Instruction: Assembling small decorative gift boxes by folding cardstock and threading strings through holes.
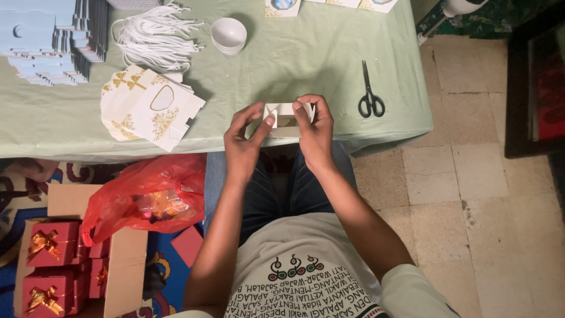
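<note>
I log: left hand and right hand both pinch box, steadying flaps | above tabletop edge | scissors near right.

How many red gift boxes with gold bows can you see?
2 with bows showing, both in the cardboard carton on the floor at lower left: one nearer the table, one below it. More red boxes sit beside them, partly hidden, so there may be others.
</note>
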